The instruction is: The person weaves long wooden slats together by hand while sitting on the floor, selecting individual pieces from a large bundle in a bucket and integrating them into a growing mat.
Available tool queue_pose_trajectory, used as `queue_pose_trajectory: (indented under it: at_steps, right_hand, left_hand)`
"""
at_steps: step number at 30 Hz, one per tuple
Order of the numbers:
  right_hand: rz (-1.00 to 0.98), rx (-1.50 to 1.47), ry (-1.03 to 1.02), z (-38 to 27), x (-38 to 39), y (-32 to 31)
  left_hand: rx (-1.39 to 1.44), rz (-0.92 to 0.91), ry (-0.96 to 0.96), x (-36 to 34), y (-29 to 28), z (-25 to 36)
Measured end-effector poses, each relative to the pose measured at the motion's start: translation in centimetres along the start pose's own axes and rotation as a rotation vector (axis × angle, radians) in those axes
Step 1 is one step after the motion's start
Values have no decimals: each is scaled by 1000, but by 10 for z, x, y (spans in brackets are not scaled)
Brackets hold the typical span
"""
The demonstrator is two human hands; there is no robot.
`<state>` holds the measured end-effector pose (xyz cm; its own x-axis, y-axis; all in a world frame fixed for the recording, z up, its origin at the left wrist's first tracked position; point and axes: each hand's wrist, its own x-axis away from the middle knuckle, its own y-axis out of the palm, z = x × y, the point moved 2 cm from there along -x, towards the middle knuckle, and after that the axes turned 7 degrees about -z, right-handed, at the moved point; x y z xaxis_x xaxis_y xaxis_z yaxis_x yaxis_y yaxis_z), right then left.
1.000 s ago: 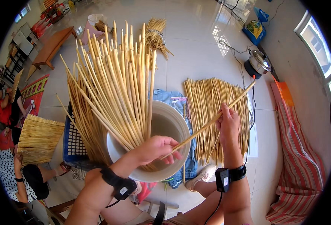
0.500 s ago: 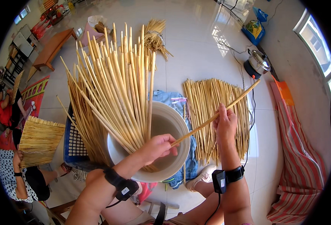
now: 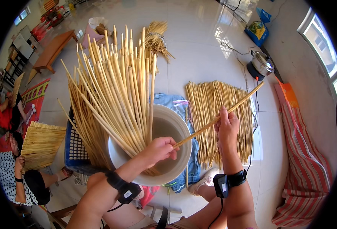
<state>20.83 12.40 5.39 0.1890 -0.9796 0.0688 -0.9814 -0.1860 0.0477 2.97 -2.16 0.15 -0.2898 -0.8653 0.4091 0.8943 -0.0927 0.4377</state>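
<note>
A single long straw-coloured stalk (image 3: 203, 129) slants up to the right between my hands. Its lower end lies in the closed fingers of my left hand (image 3: 161, 150), over the white bucket (image 3: 188, 150). Further up, my right hand (image 3: 228, 124) pinches the same stalk between thumb and fingers. Many thick peeled stalks (image 3: 119, 84) stand in the bucket and fan out toward the far left. Beyond my right hand, a broad layer of thinner stalks (image 3: 203, 99) lies on the floor.
A blue plastic basket (image 3: 75, 152) holding darker stalks stands left of the bucket. A tied bundle (image 3: 156, 36) lies farther back. At right are a metal pot (image 3: 262, 63) with a cord and striped cloth (image 3: 302, 160). Two people sit at left, one with a stalk mat (image 3: 42, 145).
Hardly anything differs. Both my hands and the stalk have shifted very slightly left, and the grip on it looks the same.
</note>
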Motion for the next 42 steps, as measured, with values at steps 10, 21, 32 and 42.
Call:
queue_pose_trajectory:
  at_steps: [10,21,32,42]
  right_hand:
    - [10,22,-29,-2,2,-2]
    - [-68,78,-22,5,13,16]
    - [-32,86,-22,4,9,12]
    - [-28,115,-24,4,13,16]
  left_hand:
    - [65,-94,8,2,3,5]
    - [-163,-82,86,-6,-1,-10]
    - [115,-162,-14,3,13,10]
    - [-100,-116,77,-6,2,-9]
